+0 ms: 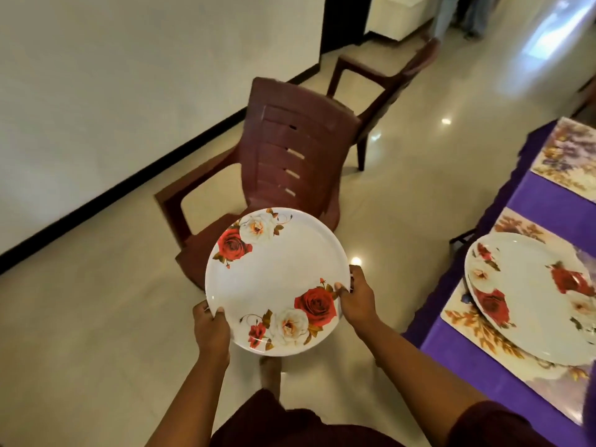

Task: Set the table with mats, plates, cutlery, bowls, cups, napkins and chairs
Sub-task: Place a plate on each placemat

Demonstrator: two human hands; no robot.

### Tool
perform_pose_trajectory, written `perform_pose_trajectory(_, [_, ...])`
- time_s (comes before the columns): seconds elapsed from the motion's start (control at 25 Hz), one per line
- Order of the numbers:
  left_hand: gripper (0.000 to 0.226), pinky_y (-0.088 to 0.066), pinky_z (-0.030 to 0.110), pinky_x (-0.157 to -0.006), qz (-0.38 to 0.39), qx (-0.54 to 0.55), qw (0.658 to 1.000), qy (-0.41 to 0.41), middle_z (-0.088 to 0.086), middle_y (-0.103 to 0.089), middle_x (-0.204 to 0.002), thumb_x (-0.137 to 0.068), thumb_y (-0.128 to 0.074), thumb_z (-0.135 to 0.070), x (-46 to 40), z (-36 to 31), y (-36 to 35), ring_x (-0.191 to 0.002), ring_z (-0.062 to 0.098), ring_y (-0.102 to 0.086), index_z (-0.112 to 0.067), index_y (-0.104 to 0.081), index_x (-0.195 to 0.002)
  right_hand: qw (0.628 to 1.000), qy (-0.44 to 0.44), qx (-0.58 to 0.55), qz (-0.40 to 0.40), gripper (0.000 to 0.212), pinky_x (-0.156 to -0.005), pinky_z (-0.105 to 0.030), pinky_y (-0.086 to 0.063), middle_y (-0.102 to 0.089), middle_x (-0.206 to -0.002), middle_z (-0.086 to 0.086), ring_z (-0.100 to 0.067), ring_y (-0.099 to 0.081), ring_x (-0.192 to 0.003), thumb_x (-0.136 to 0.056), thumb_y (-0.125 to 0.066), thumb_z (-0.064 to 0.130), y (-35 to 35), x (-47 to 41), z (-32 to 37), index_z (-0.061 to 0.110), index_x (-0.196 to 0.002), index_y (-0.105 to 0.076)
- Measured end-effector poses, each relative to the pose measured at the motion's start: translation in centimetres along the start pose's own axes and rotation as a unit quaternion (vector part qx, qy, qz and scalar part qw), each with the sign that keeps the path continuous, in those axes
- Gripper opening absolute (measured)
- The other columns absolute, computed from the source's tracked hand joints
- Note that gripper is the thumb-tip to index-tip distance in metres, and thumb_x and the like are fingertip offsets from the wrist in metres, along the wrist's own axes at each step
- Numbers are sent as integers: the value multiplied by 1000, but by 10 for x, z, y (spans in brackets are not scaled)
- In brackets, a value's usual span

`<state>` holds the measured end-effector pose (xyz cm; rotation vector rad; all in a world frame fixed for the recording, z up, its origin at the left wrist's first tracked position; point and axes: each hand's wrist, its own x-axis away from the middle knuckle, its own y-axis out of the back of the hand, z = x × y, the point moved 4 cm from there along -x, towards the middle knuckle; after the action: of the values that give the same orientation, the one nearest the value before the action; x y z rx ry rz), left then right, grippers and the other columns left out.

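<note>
Holding a plate [277,282] out over the floor [419,188], both hands pinch its rim from opposite sides. The left hand [211,330] grips the near left edge, thumb on top and fingers curled beneath; the right hand [356,300] grips the right edge the same way, its thumb lying on the rim beside a printed red rose. Both forearms reach forward from the bottom of the view, roughly level, with the plate face up and near flat. It hangs in front of a brown chair [283,162], hiding part of the seat, and well left of the table [483,366]. On the table, a second plate [532,301] rests on a mat [477,330]; its right side is cut off by the picture's edge. A farther mat [567,159] is blurred and also cut off. Under the held plate a foot [269,369] partly shows.
</note>
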<state>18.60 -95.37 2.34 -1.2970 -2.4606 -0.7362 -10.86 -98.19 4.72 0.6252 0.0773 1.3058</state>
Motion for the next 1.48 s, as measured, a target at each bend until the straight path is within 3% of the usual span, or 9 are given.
perform_pose_trajectory(0.2, [34,-47,42,-92,62,-48,995,-57,12,-58,-123,-98,-51,-12,-76,-73,-68,-113,32,-56,-13,-43,-131,995,-27,-52,-79,31,-66,-26,-56,-59,-96,15,-12,-64,-88,-96,-55,11,11,-61,29,27,-121,-45])
perform_pose_trajectory(0.44, [33,-46,32,-82,181,-90,967,-152,11,-57,-119,-99,-49,-9,-82,-133,-181,-103,22,-56,-5,-41,-131,965,-107,-109,-214,30,-64,-28,-57,-62,-101,7,-11,-64,-88,-95,-55,9,63,-90,9,25,-118,-45])
perform_pose_trajectory(0.52, [33,-44,26,-78,205,-78,964,-150,7,-56,-116,-99,-48,-7,-76,-143,-219,-100,18,-55,-5,-41,-131,957,-118,-107,-242,29,-61,-23,-54,-61,-100,7,-9,-64,-86,-96,-55,9,87,-96,1,25,-118,-44])
perform_pose_trajectory(0.6, [32,-45,24,-76,232,-73,961,-135,5,-57,-115,-99,-48,-7,-70,-152,-263,-99,17,-56,-7,-43,-131,950,-114,-114,-268,31,-68,-30,-59,-64,-102,6,-13,-67,-90,-95,-57,11,116,-111,-7,26,-119,-45])
perform_pose_trajectory(0.76, [30,-46,31,-79,246,-68,961,-103,8,-58,-117,-98,-47,-9,-59,-173,-354,-101,21,-57,-9,-45,-128,936,-118,-106,-314,30,-73,-32,-60,-63,-106,5,-15,-66,-93,-93,-61,13,172,-153,-22,29,-114,-46])
perform_pose_trajectory(0.92, [32,-41,32,-83,217,-75,968,-97,8,-56,-116,-99,-46,-27,-47,-197,-436,-102,24,-54,-9,-47,-127,928,-111,-106,-341,34,-73,-22,-57,-63,-107,10,-9,-65,-91,-93,-61,10,225,-191,-22,26,-121,-48])
perform_pose_trajectory(1.08, [38,-43,34,-84,279,-93,950,-102,12,-57,-120,-100,-45,-36,-23,-201,-532,-105,27,-56,-7,-48,-125,906,-130,-98,-390,32,-78,-30,-59,-66,-109,4,-14,-67,-94,-93,-61,14,282,-221,-47,24,-122,-49])
perform_pose_trajectory(1.28, [36,-44,36,-80,303,-125,942,-68,7,-57,-114,-98,-46,-38,-2,-196,-576,-100,26,-56,-11,-49,-123,897,-166,-96,-397,31,-73,-12,-51,-62,-103,14,-1,-61,-86,-96,-56,14,316,-226,-63,33,-119,-47])
perform_pose_trajectory(1.48, [27,-49,41,-87,365,-139,916,-88,6,-59,-114,-96,-45,-47,14,-227,-632,-101,26,-58,-25,-48,-110,869,-201,-131,-432,32,-81,-30,-58,-64,-110,7,-12,-64,-95,-96,-55,15,348,-232,-76,25,-126,-49])
